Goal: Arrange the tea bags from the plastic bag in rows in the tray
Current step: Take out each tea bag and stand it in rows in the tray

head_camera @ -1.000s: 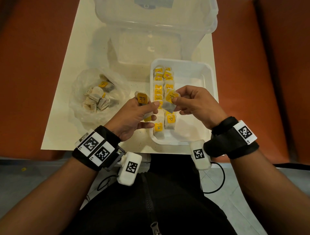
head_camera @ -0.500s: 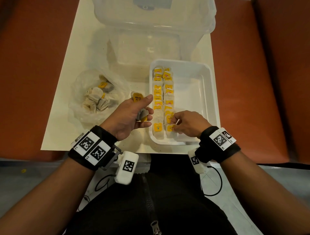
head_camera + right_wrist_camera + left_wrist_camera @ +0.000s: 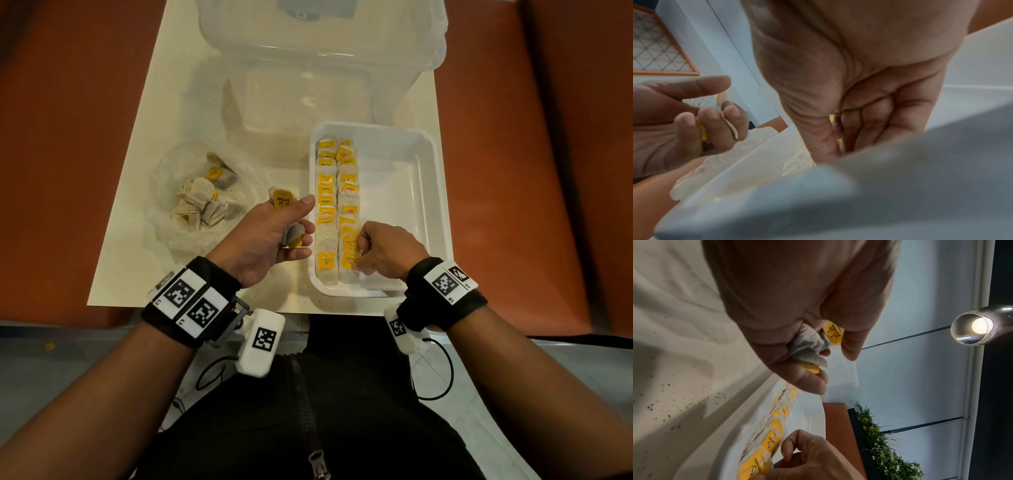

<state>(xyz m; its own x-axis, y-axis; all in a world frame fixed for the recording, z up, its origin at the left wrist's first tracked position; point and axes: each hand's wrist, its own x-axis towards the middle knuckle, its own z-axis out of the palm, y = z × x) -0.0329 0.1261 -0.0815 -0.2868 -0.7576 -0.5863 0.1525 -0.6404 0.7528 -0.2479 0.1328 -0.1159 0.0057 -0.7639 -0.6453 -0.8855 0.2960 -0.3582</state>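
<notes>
Right hand (image 3: 383, 251) is down inside the white tray (image 3: 430, 192), fingers curled and pinching the nearest tea bag (image 3: 349, 258) of the second row at the tray's near end. Left hand (image 3: 270, 236) hovers just left of the tray, fingers closed around a small bunch of spare tea bags (image 3: 291, 234), one tag reading RELAX (image 3: 283, 202) sticking up by the thumb. Two rows of tea bags lie along the tray's left side; the right part of the tray floor is bare. The plastic bag (image 3: 202, 202) lies open on the table (image 3: 144, 219) to the left, several tea bags remaining inside. Risks, as judged: the rows are tightly overlapped, so a sideways nudge from the right hand while seating this bag could tip or skew its neighbours; strings and tags could snag on fingers on withdrawal and drag a seated bag out; the left hand's loose bunch could shed a bag onto the table or tangle.
</notes>
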